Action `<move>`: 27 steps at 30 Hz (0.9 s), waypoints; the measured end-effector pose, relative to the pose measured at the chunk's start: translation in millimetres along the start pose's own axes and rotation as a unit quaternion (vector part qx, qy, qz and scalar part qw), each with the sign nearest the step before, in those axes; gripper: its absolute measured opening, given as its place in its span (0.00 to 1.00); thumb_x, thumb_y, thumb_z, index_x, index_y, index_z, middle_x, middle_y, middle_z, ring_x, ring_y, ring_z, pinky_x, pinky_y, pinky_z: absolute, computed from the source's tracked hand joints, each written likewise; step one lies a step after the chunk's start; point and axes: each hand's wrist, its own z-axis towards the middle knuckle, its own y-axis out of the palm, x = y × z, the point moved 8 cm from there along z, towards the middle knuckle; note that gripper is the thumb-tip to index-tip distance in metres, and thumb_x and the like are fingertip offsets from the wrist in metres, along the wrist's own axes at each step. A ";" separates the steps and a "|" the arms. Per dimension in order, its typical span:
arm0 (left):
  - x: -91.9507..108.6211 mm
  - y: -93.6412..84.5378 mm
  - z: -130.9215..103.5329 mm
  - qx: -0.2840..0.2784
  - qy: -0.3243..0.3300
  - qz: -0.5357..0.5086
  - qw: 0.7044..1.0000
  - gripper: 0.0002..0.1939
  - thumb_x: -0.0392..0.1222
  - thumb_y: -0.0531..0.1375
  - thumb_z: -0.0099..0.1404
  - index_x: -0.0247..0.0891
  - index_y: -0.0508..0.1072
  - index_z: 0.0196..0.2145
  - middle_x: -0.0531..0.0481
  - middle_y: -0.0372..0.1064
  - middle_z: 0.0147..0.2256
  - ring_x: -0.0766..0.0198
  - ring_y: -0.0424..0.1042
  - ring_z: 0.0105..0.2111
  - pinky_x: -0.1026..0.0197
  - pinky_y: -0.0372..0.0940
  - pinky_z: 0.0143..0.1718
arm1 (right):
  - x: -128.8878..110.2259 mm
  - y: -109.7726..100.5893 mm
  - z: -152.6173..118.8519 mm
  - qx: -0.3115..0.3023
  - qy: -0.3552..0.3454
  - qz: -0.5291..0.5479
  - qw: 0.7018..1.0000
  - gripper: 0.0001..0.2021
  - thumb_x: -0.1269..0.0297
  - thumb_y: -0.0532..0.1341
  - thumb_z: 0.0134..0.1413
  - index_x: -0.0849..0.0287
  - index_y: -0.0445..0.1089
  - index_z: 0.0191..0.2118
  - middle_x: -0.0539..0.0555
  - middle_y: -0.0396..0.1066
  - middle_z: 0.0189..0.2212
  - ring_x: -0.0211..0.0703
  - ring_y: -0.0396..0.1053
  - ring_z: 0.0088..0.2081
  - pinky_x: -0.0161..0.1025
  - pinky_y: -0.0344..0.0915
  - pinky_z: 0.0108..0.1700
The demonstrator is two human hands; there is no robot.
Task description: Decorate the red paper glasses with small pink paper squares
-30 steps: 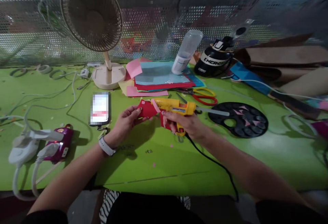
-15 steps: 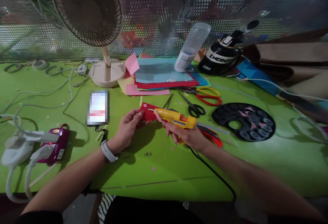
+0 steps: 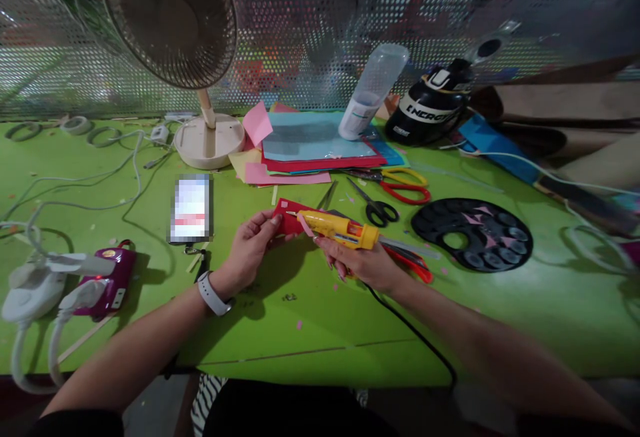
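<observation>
**Gluing apparently midway, most room toward the front**

In the head view, the left hand (image 3: pixel 253 247) pinches a flat red paper piece (image 3: pixel 289 224) between thumb and fingers above the green tabletop (image 3: pixel 260 337). The right hand (image 3: pixel 367 264) is wrapped around a yellow plastic glue gun (image 3: pixel 337 227), its nozzle pointing at the red piece. A narrow pink paper strip (image 3: pixel 305 224) lies by the nozzle; whether the right fingertips also grip it, I cannot tell.

A small pale-pink square (image 3: pixel 284 204) already sits at the red piece's upper corner; the strip seems not yet fixed.

Black-handled scissors (image 3: pixel 381 212) and red-handled scissors (image 3: pixel 417 267) crowd the gun's far and right sides. The roomiest stretch runs toward the front edge, crossed by a black cord (image 3: pixel 415 327).
</observation>
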 end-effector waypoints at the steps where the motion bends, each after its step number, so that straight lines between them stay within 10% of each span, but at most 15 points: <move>1: 0.0 0.0 -0.1 0.000 0.000 -0.001 1.000 0.12 0.43 0.70 0.56 0.35 0.77 0.37 0.48 0.78 0.37 0.66 0.76 0.34 0.62 0.73 0.40 | 0.4 0.3 0.2 0.000 0.001 0.000 1.000 0.20 0.45 0.63 0.52 0.60 0.72 0.29 0.46 0.65 0.17 0.30 0.60 0.15 0.30 0.60 0.16; 27: 0.5 0.2 -1.6 -0.004 0.001 -0.001 1.000 0.13 0.43 0.70 0.56 0.35 0.77 0.38 0.48 0.77 0.39 0.66 0.76 0.36 0.61 0.73 0.41 | 1.4 -0.8 -1.5 0.011 0.016 -0.026 0.999 0.22 0.42 0.63 0.51 0.58 0.66 0.23 0.45 0.62 0.14 0.31 0.59 0.14 0.31 0.61 0.16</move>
